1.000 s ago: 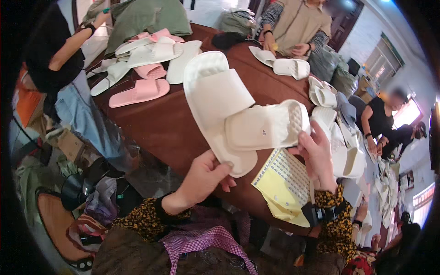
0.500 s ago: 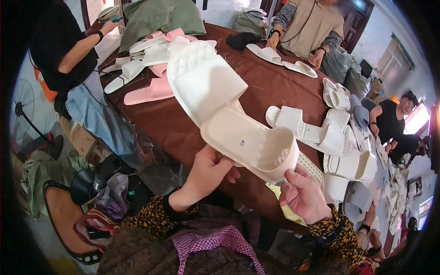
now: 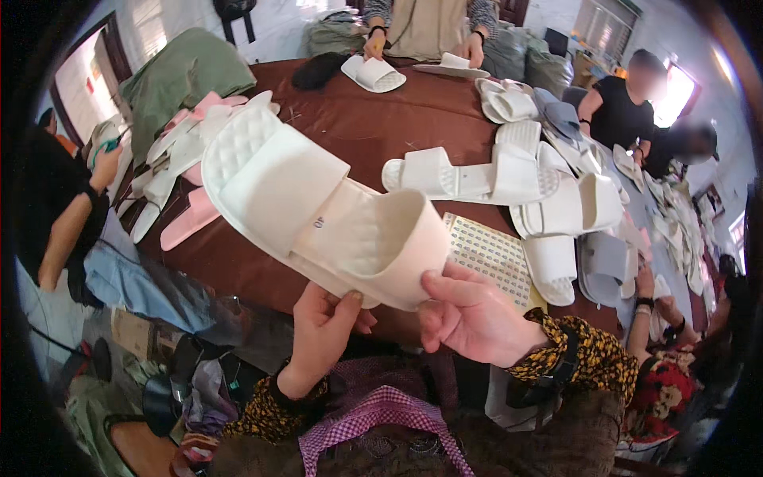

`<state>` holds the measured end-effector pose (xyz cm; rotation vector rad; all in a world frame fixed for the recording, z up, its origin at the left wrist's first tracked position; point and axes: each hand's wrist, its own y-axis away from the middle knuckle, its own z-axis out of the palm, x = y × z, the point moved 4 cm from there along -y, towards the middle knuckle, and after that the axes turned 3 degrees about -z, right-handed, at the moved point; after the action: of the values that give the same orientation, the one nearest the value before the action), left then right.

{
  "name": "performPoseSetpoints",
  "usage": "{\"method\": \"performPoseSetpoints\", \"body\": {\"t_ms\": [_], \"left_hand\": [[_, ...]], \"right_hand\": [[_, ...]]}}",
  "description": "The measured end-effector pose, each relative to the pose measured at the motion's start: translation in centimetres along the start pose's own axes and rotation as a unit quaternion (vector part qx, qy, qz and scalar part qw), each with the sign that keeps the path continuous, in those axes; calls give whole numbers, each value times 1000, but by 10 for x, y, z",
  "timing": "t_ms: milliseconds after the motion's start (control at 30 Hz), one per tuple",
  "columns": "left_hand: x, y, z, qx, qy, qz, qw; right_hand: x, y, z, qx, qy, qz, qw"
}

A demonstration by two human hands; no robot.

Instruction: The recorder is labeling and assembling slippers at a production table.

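Both my hands hold a pair of pale slide slippers above the table, nested with their straps at opposite ends. The nearer cream slipper (image 3: 373,230) has its heel end tucked under the strap of the white slipper (image 3: 278,187) to the upper left. My left hand (image 3: 324,332) pinches the lower edge near the middle, thumb on top. My right hand (image 3: 477,314) grips the cream slipper's toe end at the right, thumb against its strap. Behind my right hand lies a pale yellow sheet of small printed stickers (image 3: 493,254).
A brown-covered table (image 3: 350,127) spreads ahead. White slippers (image 3: 429,172) and grey slippers (image 3: 602,266) lie at right, a white and pink pile (image 3: 187,151) at left. Across the table a co-worker's hands (image 3: 376,44) touch white slippers. Other people stand left and right.
The cream slipper's heel has slid under the white slipper's strap, so the two overlap more. My view has turned right, and the sticker sheet shows more. The far co-worker's slippers have moved apart.
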<state>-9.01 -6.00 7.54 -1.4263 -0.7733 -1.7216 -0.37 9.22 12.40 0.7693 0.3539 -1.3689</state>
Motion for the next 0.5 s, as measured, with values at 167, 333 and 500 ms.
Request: {"method": "performPoseSetpoints", "body": {"t_ms": [167, 333, 500], "left_hand": [[-5, 13, 25, -26, -44, 21, 998], [-24, 17, 30, -36, -32, 26, 998], [-35, 15, 36, -59, -15, 30, 998]], "right_hand": [[11, 1, 8, -73, -32, 23, 997], [12, -3, 12, -85, -47, -4, 995], [13, -5, 4, -52, -43, -6, 998]]}}
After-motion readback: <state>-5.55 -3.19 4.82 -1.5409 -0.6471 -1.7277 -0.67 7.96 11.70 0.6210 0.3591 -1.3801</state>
